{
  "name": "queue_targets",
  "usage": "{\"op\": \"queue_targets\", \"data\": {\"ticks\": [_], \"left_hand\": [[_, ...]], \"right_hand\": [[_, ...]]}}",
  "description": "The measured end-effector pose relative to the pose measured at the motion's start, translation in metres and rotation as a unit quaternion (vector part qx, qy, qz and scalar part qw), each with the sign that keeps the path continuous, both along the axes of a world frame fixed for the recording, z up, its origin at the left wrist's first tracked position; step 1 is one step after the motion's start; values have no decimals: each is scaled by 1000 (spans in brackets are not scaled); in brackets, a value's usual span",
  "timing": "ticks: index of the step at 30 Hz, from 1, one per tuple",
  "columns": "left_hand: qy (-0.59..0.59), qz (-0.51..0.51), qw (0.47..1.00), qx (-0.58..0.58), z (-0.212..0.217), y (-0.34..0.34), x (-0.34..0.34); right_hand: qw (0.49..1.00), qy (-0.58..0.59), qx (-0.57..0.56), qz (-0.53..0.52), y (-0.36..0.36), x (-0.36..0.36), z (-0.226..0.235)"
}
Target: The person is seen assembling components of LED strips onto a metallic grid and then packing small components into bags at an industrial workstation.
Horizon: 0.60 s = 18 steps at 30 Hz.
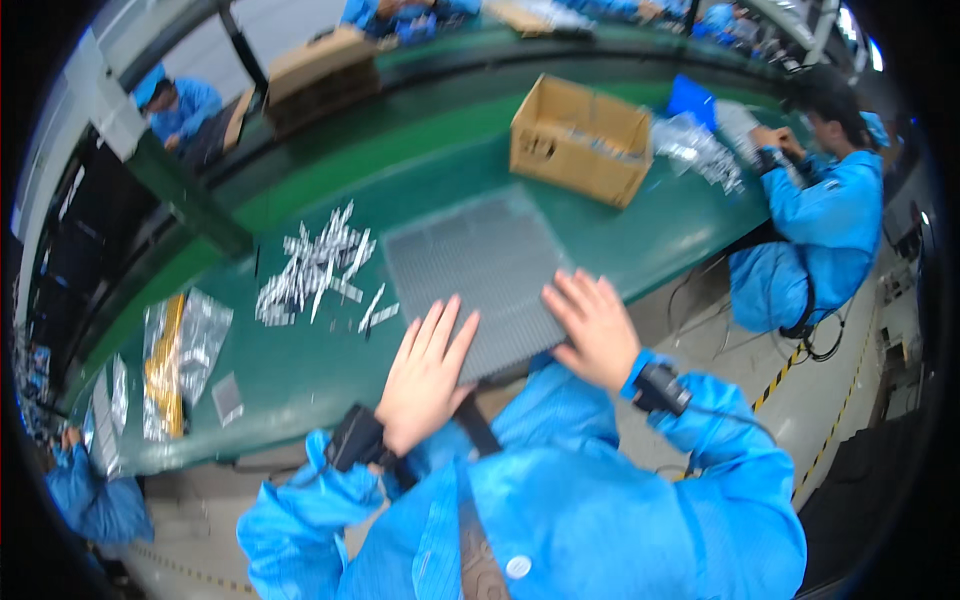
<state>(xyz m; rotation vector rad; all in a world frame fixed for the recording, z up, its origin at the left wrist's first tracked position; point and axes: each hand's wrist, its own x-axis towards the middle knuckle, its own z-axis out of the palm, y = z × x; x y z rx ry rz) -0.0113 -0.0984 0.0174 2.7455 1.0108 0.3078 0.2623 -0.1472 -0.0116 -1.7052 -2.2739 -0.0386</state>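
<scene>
A grey, finely ribbed flat sheet (475, 255) lies on the green table before me, its near edge close to the table's front edge. My left hand (425, 370) rests at the sheet's near left corner, fingers stretched out and nothing in them. On its right side, my right hand (595, 325) lies with the fingers spread over the edge, also holding nothing. Left of the sheet is a loose pile of small silvery-white strips (318, 265). A few single strips (375, 312) lie between that pile and my left hand.
An open cardboard box (580, 145) stands beyond the sheet, with clear plastic bags (695, 148) beside it. Plastic bags with yellow contents (165, 365) and a small grey piece (227, 398) lie at left. A co-worker in blue (825, 215) sits at right. A green post (190, 195) rises at left.
</scene>
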Motion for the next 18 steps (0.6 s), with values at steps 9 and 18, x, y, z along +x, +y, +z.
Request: {"op": "queue_targets", "data": {"ticks": [9, 18], "left_hand": [[17, 9, 1000, 6, -11, 9, -5], [-22, 6, 999, 42, -22, 10, -12]], "right_hand": [[989, -20, -107, 98, 37, -22, 54], [967, 131, -110, 187, 134, -87, 68]]}}
